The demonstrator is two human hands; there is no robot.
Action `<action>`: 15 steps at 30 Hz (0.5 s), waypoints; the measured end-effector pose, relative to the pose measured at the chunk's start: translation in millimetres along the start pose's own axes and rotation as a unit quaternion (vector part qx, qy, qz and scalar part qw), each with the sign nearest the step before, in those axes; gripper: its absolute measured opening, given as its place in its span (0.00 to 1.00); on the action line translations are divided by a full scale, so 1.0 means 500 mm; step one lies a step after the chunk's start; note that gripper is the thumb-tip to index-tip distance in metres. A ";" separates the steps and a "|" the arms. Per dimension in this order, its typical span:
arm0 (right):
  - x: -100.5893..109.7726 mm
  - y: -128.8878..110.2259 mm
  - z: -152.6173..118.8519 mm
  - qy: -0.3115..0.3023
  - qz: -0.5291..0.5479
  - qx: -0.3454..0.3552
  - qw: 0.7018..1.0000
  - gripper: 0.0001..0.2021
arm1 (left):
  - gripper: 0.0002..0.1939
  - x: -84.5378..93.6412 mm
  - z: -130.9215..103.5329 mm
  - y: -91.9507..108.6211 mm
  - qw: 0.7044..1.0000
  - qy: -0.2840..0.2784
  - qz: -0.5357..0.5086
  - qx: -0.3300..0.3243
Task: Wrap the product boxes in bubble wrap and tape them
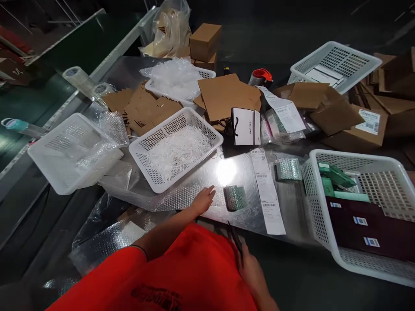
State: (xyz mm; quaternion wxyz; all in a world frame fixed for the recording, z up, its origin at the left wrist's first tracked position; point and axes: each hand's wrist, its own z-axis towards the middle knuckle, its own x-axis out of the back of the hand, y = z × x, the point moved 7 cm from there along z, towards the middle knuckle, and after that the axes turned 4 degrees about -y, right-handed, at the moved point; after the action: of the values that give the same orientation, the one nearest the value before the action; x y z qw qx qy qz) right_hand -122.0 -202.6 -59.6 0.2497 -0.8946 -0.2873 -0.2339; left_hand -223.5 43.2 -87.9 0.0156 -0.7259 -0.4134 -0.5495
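My left hand (203,201) lies on a strip of bubble wrap (175,195) at the near side of the metal table, fingers stretched out and apart. Low at the table's near edge, my right hand (252,268) is closed around dark scissors (236,241), their tip pointing up toward the table. Just right of my left hand sits a small greenish item in bubble wrap (235,198). A second bubble-wrapped item (288,169) rests farther right. Between these two runs a long strip of printed labels (268,192).
A white basket of shredded filler (149,183) stands behind my left hand. At right, another basket (337,255) holds green and dark maroon boxes. Flat cardboard (227,97), a white paper bag (247,126) and a red tape dispenser (264,75) lie at the back.
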 end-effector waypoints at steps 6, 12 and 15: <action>0.159 0.173 -0.014 0.226 0.026 -0.176 0.958 0.27 | 0.24 0.033 -0.006 -0.050 1.000 -0.002 0.012 0.028; 0.282 0.147 0.062 0.369 -0.001 -0.224 0.902 0.31 | 0.20 0.078 -0.020 -0.046 0.985 0.095 -0.097 0.108; 0.282 0.093 0.062 0.429 0.003 -0.135 0.893 0.28 | 0.16 0.049 0.003 0.010 0.972 0.106 -0.153 0.142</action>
State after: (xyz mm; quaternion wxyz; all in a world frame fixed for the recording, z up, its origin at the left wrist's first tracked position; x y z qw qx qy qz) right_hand 18.0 -161.5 -18.5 0.2264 -0.7336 -0.1151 -0.6304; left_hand -218.2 54.8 -66.5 0.0781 -0.5819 -0.5896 -0.5547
